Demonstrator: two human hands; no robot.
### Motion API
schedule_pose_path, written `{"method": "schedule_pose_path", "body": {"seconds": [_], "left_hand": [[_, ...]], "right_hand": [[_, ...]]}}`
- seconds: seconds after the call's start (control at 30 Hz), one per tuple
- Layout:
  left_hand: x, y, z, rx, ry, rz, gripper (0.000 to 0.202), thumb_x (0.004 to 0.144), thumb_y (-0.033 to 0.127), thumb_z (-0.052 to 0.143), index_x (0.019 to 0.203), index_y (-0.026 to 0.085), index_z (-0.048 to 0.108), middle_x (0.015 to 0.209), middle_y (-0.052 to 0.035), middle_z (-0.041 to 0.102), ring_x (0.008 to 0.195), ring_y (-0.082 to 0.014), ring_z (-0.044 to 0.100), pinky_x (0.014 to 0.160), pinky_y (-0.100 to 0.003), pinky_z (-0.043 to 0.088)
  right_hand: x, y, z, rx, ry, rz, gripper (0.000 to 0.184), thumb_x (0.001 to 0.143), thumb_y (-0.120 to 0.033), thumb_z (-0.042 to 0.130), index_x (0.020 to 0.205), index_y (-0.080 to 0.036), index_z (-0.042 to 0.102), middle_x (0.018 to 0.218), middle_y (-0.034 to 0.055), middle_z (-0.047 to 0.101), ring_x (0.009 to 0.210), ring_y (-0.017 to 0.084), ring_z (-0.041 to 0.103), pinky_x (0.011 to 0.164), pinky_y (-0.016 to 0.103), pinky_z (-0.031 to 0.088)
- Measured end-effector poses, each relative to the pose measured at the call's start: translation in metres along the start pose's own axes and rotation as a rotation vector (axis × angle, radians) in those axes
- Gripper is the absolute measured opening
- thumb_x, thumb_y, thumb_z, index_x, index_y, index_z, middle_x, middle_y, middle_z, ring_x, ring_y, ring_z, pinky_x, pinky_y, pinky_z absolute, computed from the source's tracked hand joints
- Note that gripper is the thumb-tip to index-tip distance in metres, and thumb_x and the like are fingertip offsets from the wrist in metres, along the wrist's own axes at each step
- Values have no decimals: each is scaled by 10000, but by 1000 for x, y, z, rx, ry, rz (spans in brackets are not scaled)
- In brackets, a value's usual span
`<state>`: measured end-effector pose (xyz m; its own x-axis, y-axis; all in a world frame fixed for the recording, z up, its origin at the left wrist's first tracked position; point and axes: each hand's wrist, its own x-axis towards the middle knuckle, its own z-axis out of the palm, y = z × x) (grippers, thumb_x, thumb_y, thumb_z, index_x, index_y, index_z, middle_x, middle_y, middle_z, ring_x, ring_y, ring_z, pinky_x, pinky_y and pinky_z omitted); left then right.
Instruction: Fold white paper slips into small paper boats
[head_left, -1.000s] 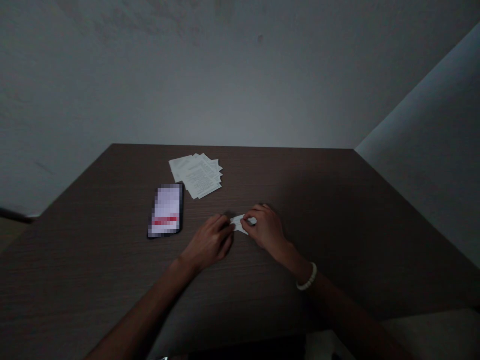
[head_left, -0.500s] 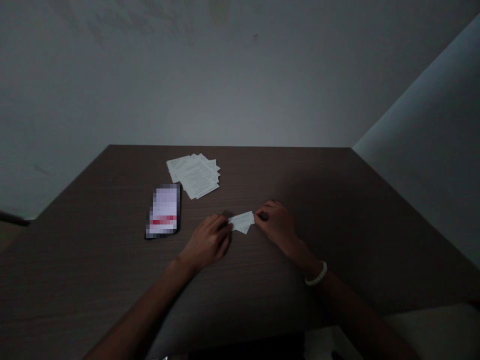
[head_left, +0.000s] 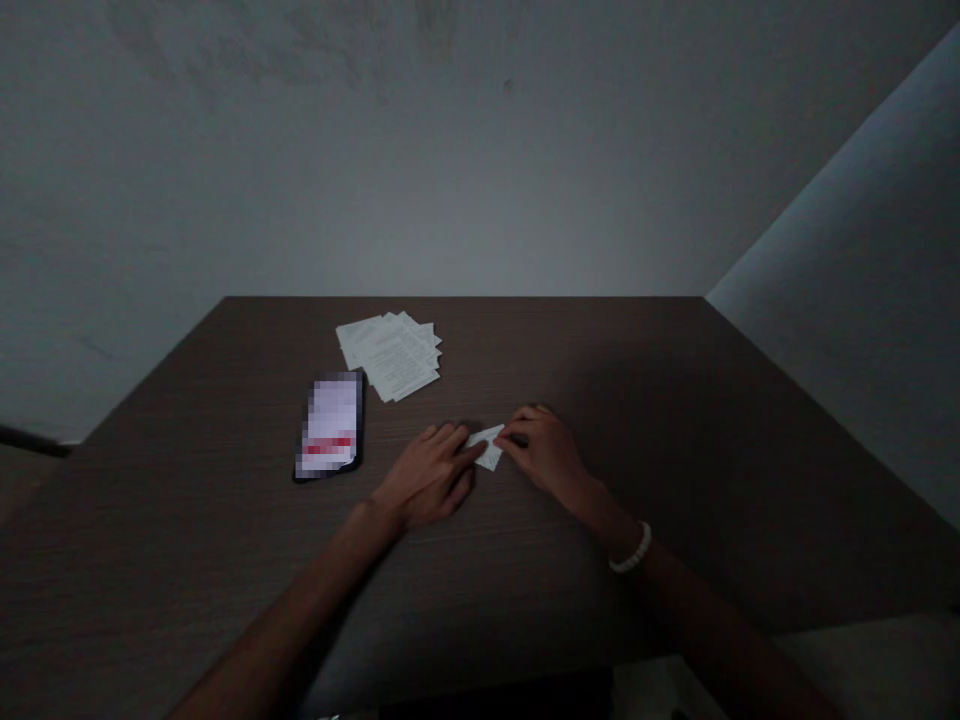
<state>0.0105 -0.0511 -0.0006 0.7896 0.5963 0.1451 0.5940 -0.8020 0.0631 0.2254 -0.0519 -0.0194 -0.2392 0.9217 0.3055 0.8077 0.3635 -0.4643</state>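
Note:
A small folded piece of printed white paper [head_left: 490, 455] lies on the table between my hands, its lower part forming a pointed flap. My left hand [head_left: 431, 472] holds it down from the left, the index finger stretched over the paper and the other fingers curled. From the right, my right hand [head_left: 546, 450] pinches the paper's right corner between thumb and fingertips. A white beaded bracelet [head_left: 632, 550] circles the right wrist. The paper's left end is hidden under my left fingers.
A fanned pile of printed paper sheets [head_left: 391, 355] lies behind and left of my hands. Nearer, a phone [head_left: 330, 425] with a lit, blurred screen rests on the dark wooden table [head_left: 525, 340]. A grey wall [head_left: 465, 180] stands behind the table, another along the right.
My left index finger has reached further right over the paper. My right fingertips have moved left with the paper's right end, so less of the strip shows.

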Motion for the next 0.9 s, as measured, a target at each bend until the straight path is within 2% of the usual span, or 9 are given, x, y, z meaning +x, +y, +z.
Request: {"method": "schedule_pose_path", "body": {"seconds": [0.2, 0.37, 0.57, 0.9], "left_hand": [[2, -2, -1, 52, -28, 50, 415, 913, 270, 421, 1305, 167, 509, 1075, -113, 542, 981, -262, 497, 832, -400, 390], [-2, -5, -3, 64, -32, 65, 375, 922, 281, 415, 1255, 160, 539, 1064, -108, 545, 996, -264, 492, 839, -400, 385], [-16, -7, -7, 56, -41, 29, 314, 928, 278, 416, 1170, 168, 583, 986, -95, 552, 954, -254, 495, 821, -398, 391], [-29, -5, -6, 13, 2, -29, 351, 929, 260, 395, 1217, 155, 566, 1004, -111, 557, 938, -250, 497, 819, -410, 422]], "right_hand": [[4, -2, -2, 7, -32, 9, 72, 832, -289, 699, 804, -228, 724, 859, 22, 665, 817, 165, 564, 782, 301, 409], [4, -3, -4, -3, -47, 15, 61, 833, -276, 697, 803, -231, 726, 859, 16, 665, 819, 165, 569, 781, 297, 404], [3, -3, -5, -7, -49, 19, 71, 843, -282, 684, 818, -233, 729, 867, 21, 666, 830, 165, 569, 786, 297, 404], [2, -8, -6, -46, -35, 28, 78, 855, -262, 656, 814, -222, 710, 884, 29, 668, 854, 179, 562, 771, 306, 414]]}}
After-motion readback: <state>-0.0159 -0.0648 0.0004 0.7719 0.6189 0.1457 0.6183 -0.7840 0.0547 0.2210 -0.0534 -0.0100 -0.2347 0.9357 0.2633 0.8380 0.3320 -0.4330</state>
